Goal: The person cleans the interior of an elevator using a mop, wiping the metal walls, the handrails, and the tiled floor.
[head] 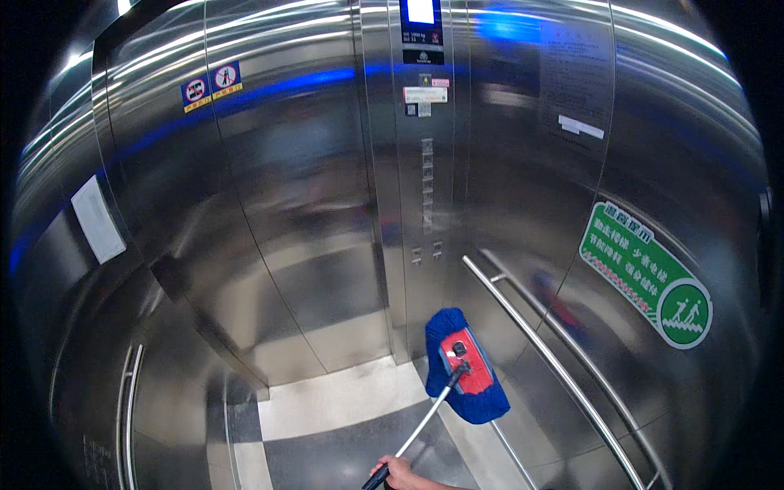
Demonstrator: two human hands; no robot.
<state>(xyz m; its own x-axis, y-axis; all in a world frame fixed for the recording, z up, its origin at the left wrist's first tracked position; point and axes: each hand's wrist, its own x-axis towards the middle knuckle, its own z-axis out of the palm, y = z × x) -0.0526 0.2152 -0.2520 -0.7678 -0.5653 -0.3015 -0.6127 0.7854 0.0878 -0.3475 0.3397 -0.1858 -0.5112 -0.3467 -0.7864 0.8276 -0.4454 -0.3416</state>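
Note:
My right hand is closed around the black grip of a flat mop at the bottom of the view. Its thin metal pole slants up and to the right to the mop head. The head has a blue fabric pad and a red plate with a black swivel joint. It is tilted, in front of the lower right steel wall panel near the corner; whether the pad touches the wall I cannot tell. My left hand is out of view.
I am in an elevator car with brushed steel walls. A steel handrail runs along the right wall, below a green sign. Ahead are the shut doors and the button panel. Another handrail is at left. The floor is grey with a light border.

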